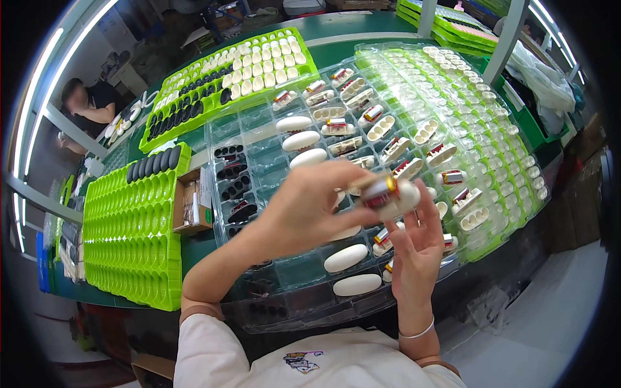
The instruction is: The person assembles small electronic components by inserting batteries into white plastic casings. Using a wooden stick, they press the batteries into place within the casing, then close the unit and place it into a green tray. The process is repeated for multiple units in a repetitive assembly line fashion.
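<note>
Both hands meet over the clear tray at a small white oval casing (405,198) with a red, gold and silver part in it, blurred by motion. My left hand (317,200) is closed, its thumb and fingers pinching the casing from the left. On the right, my right hand (417,249) steadies the casing's right end with its fingertips, palm turned up. Beneath them lies a clear compartment tray (278,213). White oval shells (346,257) run down its middle, and open white casings with red and silver parts (393,149) fill the compartments farther right.
Black casings (234,189) sit in the tray's left column. A green tray (129,239) with several black ovals stands at left. Behind is another green tray (259,64) of white and black pieces. Stacked clear trays (479,136) lie at right. A small cardboard box (187,207) holds a tube.
</note>
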The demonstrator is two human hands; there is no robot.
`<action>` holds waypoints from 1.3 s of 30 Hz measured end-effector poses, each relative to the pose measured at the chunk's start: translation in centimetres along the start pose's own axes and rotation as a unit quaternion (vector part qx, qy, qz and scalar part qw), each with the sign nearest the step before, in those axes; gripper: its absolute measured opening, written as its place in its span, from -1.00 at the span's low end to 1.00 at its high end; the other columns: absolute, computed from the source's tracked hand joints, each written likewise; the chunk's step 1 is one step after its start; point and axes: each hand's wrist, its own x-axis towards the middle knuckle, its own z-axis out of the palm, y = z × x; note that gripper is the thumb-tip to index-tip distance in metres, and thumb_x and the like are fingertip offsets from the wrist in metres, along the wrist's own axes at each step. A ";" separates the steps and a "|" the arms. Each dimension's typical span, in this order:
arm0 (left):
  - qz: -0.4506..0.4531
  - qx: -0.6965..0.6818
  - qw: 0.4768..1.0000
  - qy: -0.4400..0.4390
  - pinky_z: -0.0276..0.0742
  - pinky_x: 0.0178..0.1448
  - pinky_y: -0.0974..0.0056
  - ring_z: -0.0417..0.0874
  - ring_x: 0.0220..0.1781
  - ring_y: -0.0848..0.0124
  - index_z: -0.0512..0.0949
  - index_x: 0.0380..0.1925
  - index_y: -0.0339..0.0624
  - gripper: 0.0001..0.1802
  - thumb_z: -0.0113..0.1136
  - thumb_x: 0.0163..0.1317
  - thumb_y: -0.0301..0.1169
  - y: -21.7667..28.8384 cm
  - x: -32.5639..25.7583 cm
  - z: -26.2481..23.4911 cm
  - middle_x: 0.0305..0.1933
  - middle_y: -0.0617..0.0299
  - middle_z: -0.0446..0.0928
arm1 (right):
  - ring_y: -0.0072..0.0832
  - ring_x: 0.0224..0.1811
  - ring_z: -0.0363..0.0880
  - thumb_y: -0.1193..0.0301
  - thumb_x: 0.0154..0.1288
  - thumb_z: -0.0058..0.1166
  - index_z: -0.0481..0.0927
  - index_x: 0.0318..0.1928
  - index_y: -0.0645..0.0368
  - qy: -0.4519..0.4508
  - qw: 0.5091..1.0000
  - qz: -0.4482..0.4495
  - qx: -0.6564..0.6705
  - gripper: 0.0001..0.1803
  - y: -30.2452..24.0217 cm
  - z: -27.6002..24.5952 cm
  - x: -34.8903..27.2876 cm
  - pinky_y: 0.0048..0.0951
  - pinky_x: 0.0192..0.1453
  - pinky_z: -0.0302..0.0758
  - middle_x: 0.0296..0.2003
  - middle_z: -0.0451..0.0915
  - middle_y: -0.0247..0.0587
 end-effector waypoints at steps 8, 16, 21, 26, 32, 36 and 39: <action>-0.297 -0.025 0.953 0.049 -0.03 -0.73 0.46 0.13 -0.74 0.69 0.44 -0.22 -0.22 -0.66 0.08 0.01 -0.28 -13.0 6.2 -10.4 -0.46 0.31 0.43 | -0.35 0.12 0.24 0.61 0.02 0.07 0.17 0.12 0.24 -0.020 0.999 0.021 -0.039 -0.40 -0.8 -1.1 0.1 -0.29 0.18 0.25 0.05 0.27 -0.09; -0.434 0.050 0.899 0.029 -0.10 -0.70 0.45 0.05 -0.76 0.64 0.46 -0.47 -0.16 -0.69 0.06 -0.03 -0.13 -19.5 8.9 -10.3 -0.63 0.38 0.33 | -0.36 0.07 0.28 0.64 0.07 -0.02 0.25 0.05 0.25 0.020 0.998 0.014 -0.051 -0.53 -1.4 -2.5 0.6 -0.31 0.13 0.30 0.01 0.31 -0.11; -0.274 0.297 0.914 0.030 0.26 -0.58 0.33 0.42 -0.66 0.43 0.58 -0.56 -0.13 -0.77 0.14 -0.06 -0.21 -21.5 9.5 -10.8 -0.66 0.19 0.48 | -0.37 0.06 0.30 0.62 0.09 -0.05 0.28 0.02 0.26 0.023 0.999 0.011 -0.046 -0.57 -1.2 -2.3 0.8 -0.31 0.12 0.31 -0.01 0.33 -0.12; -0.229 0.421 0.878 0.024 0.44 -0.37 0.22 0.57 -0.50 0.30 0.62 -0.57 -0.05 -0.79 0.20 -0.14 -0.18 -20.3 12.3 -10.2 -0.53 0.15 0.56 | -0.42 0.02 0.34 0.60 0.11 -0.06 0.32 -0.02 0.27 0.030 0.999 -0.003 -0.029 -0.64 -2.3 -3.2 0.9 -0.33 0.12 0.30 -0.05 0.37 -0.13; -0.231 0.489 0.840 0.048 0.43 -0.41 0.15 0.55 -0.53 0.15 0.57 -0.60 -0.20 -0.67 0.25 -0.24 -0.15 -23.7 11.1 -9.8 -0.58 -0.01 0.51 | -0.51 -0.03 0.37 0.60 0.13 -0.06 0.35 -0.06 0.27 -0.004 0.997 -0.043 -0.069 -0.69 -5.4 -6.1 1.6 -0.46 0.07 0.33 -0.11 0.39 -0.20; -0.192 0.482 0.849 0.093 0.40 -0.42 0.20 0.54 -0.50 0.21 0.56 -0.54 -0.17 -0.68 0.26 -0.19 -0.14 -20.7 10.5 -10.2 -0.58 0.07 0.49 | -0.53 -0.11 0.43 0.55 0.11 -0.02 0.41 -0.11 0.28 0.103 0.928 -0.158 -0.321 -0.72 -10.2 -13.0 5.2 -0.53 0.00 0.37 -0.18 0.47 -0.24; -0.149 0.434 0.877 0.141 0.30 -0.49 0.24 0.43 -0.62 0.29 0.55 -0.53 -0.17 -0.70 0.24 -0.16 -0.16 -18.1 10.7 -10.5 -0.67 0.15 0.41 | -0.44 -0.23 0.51 0.50 0.03 0.04 0.54 -0.26 0.16 0.184 0.743 -0.194 -0.613 -0.80 -15.0 -22.0 10.5 -0.49 -0.12 0.43 -0.22 0.51 -0.22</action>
